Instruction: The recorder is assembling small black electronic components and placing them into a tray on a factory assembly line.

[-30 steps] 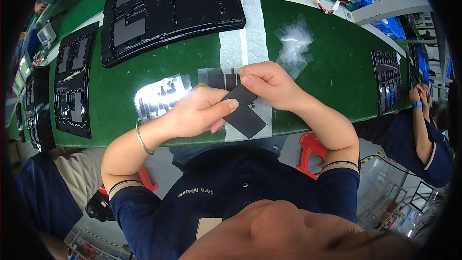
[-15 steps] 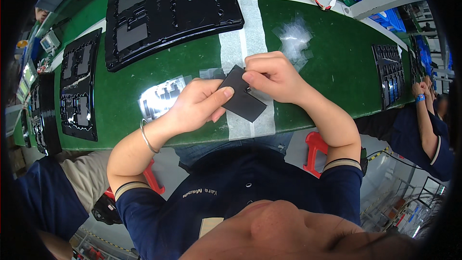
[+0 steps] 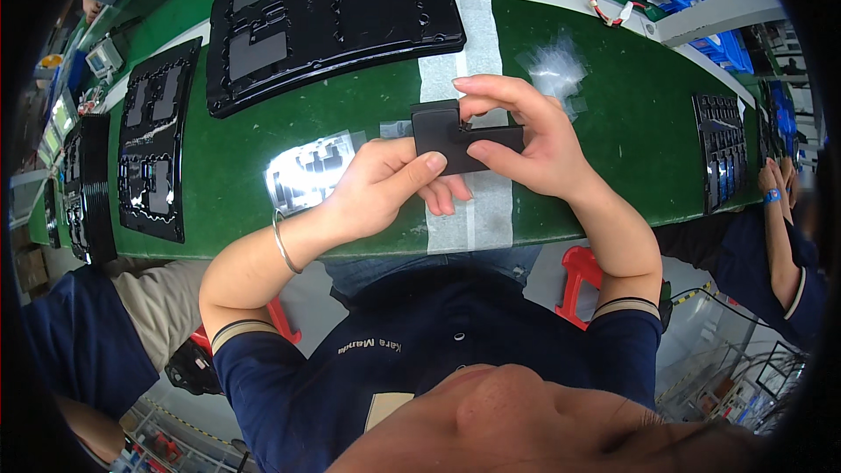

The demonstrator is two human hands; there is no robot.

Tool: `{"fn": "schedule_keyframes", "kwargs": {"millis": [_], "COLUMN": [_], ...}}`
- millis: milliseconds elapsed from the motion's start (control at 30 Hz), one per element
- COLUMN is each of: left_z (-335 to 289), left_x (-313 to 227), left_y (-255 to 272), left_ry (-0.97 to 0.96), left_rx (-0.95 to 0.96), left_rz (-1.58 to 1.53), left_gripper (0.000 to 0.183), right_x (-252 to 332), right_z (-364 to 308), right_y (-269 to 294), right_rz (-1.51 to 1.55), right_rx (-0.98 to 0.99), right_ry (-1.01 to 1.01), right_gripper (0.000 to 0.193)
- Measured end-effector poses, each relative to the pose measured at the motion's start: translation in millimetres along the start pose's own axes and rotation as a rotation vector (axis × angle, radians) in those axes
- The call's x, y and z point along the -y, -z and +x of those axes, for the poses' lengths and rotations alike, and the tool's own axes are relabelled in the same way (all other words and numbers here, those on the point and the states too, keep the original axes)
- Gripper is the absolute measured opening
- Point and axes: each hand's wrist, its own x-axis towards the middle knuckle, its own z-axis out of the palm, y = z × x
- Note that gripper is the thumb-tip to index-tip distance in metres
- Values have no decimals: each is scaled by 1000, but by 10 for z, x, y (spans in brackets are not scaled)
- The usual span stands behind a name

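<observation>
Head-mounted fisheye view, near and downward, over both hands (image 3: 385,186) (image 3: 550,147)

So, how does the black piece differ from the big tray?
The piece is small and L-shaped; the tray is far larger and roughly rectangular. The piece is held in the left hand; the tray lies on the table. The piece looks matt and mostly flat; the tray is glossy, with moulded recesses. Both are black.
</observation>
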Motion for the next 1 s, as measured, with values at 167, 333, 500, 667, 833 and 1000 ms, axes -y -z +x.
{"fn": "schedule_keyframes", "kwargs": {"millis": [167,333,500,667,833,1000], "left_z": [-19,-11,-2,-5,21,58], "left_x": [0,-1,2,18,16,-9], "left_y": [13,25,19,19,40,84], "left_ry": [14,21,23,18,22,29], "left_rx": [38,52,52,55,42,37], "left_rz": [-7,-27,-11,2,6,15], "left_gripper": [28,28,28,28,28,27], "right_x": [3,-14,-28,8,-31,-56], "right_z": [-28,-30,-52,-59,-53,15], "right_y": [-37,-58,-72,-25,-50,-25], "right_rz": [35,59,124,87,148,49], "right_rx": [1,-7,-24,90,53,43], "right_ry": [-14,-11,-59,-89,-119,-76], "right_gripper": [51,52,50,50,50,50]}}
